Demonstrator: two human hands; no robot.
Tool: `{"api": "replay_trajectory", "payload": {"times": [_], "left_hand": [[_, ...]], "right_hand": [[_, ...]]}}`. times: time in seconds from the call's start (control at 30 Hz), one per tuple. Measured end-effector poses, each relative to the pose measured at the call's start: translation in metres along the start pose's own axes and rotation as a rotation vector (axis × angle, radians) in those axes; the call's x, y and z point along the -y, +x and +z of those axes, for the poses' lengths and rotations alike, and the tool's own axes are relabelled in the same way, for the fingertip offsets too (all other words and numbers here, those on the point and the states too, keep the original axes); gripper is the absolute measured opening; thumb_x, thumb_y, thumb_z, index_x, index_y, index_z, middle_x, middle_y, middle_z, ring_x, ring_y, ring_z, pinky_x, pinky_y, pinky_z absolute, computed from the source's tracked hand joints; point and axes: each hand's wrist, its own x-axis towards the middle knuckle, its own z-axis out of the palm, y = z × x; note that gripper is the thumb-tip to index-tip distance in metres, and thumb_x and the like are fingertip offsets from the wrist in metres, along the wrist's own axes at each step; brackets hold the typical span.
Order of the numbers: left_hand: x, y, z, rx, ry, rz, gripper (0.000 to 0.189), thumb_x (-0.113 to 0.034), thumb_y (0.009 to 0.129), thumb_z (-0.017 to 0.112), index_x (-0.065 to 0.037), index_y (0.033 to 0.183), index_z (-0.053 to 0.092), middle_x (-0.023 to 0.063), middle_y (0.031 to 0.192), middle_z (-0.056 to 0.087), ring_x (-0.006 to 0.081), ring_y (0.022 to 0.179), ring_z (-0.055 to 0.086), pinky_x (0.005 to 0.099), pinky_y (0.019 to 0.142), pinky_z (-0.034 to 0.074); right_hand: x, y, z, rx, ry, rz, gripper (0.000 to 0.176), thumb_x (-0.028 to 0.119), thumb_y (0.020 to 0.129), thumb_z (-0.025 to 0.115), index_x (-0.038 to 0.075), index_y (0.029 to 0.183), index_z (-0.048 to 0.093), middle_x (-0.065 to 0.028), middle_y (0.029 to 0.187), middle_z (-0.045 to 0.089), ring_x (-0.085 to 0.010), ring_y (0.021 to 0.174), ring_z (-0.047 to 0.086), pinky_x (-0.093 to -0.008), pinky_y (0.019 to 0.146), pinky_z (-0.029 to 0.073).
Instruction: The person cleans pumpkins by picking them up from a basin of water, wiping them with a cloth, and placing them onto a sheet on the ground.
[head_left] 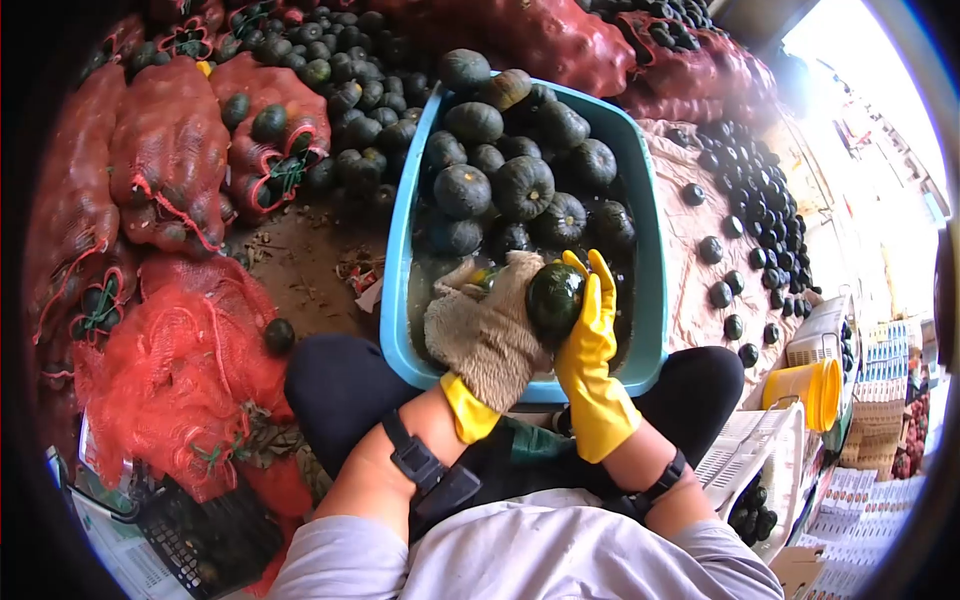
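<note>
A wet, dark green squash [555, 303] sits between my two hands over the near end of a blue tub [398, 300]. My right hand [592, 350], in a yellow rubber glove, holds the squash from its right side, fingers pointing up along it. On the other side, my left hand [485, 345] is wrapped in a beige textured cloth [490, 325], which lies against the squash. Only the yellow glove cuff shows below the cloth; the fingers are hidden. Several more squashes [523, 188] are heaped in water at the tub's far end.
Red mesh sacks [165, 150] full of squashes stand at the left, near crumpled red netting [190, 370]. Loose squashes [350, 100] are piled behind. At the right, squashes [722, 295] lie on a pale sheet [680, 250], near a yellow bucket [805, 393] and white crate [755, 450].
</note>
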Motion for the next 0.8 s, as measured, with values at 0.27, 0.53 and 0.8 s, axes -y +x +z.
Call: {"api": "replay_trajectory", "payload": {"times": [0.27, 0.53, 0.8], "left_hand": [[0.018, 0.019, -0.024, 0.027, -0.176, 0.061, 0.063, -0.020, 0.068, 0.093, -0.009, 0.123, 0.066, 0.0180, 0.114, 0.075, 0.0425, 0.110, 0.073, 0.0450, 0.094, 0.060], [0.017, 0.008, 0.000, 0.004, 0.104, -0.027, 0.061, -0.032, 0.073, 0.087, -0.013, 0.126, 0.061, 0.0200, 0.113, 0.072, 0.0413, 0.102, 0.072, 0.0534, 0.087, 0.057], [0.008, 0.025, -0.029, 0.330, 0.178, 0.006, 0.062, -0.022, 0.073, 0.089, -0.016, 0.128, 0.063, 0.0127, 0.123, 0.072, 0.0395, 0.115, 0.069, 0.0501, 0.101, 0.055]], "right_hand": [[0.107, -0.006, 0.010, 0.561, -1.114, 0.115, 0.066, 0.020, 0.108, 0.064, 0.015, 0.168, 0.037, -0.0155, 0.141, 0.067, -0.0226, 0.126, 0.065, -0.0343, 0.114, 0.044], [0.001, -0.002, -0.013, 0.141, -0.464, 0.290, 0.065, 0.026, 0.102, 0.075, 0.009, 0.158, 0.045, -0.0167, 0.146, 0.060, -0.0262, 0.126, 0.064, -0.0373, 0.106, 0.054], [0.053, -0.006, -0.016, 0.534, -0.848, 0.263, 0.071, 0.025, 0.100, 0.078, 0.010, 0.160, 0.043, -0.0115, 0.133, 0.067, -0.0201, 0.117, 0.067, -0.0353, 0.104, 0.052]]}}
